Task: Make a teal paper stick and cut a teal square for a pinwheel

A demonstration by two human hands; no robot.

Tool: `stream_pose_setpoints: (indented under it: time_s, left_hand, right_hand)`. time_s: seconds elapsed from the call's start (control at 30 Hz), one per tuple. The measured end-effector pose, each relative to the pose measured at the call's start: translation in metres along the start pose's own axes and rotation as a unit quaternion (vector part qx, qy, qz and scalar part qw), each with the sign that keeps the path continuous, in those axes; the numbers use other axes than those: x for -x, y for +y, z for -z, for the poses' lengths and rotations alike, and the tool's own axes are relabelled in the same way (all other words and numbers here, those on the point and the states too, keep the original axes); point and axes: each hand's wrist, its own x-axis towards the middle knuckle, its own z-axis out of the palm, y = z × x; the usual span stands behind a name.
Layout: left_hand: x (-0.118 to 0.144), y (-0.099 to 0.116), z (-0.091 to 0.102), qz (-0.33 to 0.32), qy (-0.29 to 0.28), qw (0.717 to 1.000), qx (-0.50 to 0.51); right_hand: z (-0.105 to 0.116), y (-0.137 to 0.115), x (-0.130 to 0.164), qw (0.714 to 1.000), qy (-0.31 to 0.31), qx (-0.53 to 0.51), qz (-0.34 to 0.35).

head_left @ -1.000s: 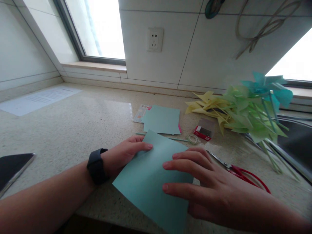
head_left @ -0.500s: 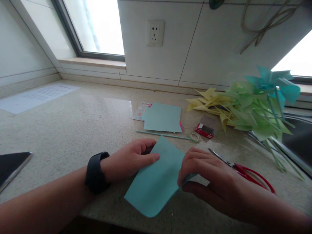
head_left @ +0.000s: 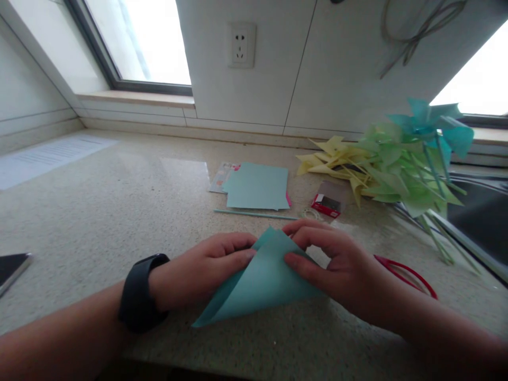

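A teal paper sheet [head_left: 262,283] lies folded corner to corner into a triangle on the speckled counter [head_left: 99,211], close to its front edge. My left hand [head_left: 206,264], with a black watch on the wrist, presses the sheet's left side with its fingertips. My right hand [head_left: 337,262] pinches the top corner of the fold with thumb and fingers.
Behind the hands lie a stack of teal sheets [head_left: 257,186], a thin teal stick [head_left: 256,214], a small red box [head_left: 327,201] and a tape ring [head_left: 307,214]. Red scissors [head_left: 405,272] lie right of my right hand. A heap of yellow, green and blue pinwheels [head_left: 397,164] lies by the sink [head_left: 480,219]. A phone [head_left: 10,267] lies far left.
My right hand lifted the sheet's near corner and brought it up to the far corner, turning the flat sheet into a triangle. My left hand stayed on the left edge.
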Motion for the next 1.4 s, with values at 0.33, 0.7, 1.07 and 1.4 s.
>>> stream_pose_setpoints:
  time_s: [0.33,0.7,1.07,1.4]
  left_hand:
    - [0.001,0.005,-0.005,0.021,-0.030,0.999,-0.026]
    - [0.002,0.007,-0.006,0.041,-0.063,0.995,-0.072]
    - [0.006,0.001,-0.012,-0.006,0.101,0.992,-0.078]
    - [0.010,-0.005,-0.012,-0.048,0.158,0.980,-0.110]
  right_hand:
    - [-0.010,0.005,-0.004,0.996,0.022,-0.045,-0.080]
    - [-0.010,0.004,-0.002,0.992,0.039,-0.085,-0.082]
    - [-0.012,0.000,-0.002,0.991,0.065,-0.089,-0.075]
    - [-0.012,-0.002,0.001,0.991,0.067,-0.097,-0.059]
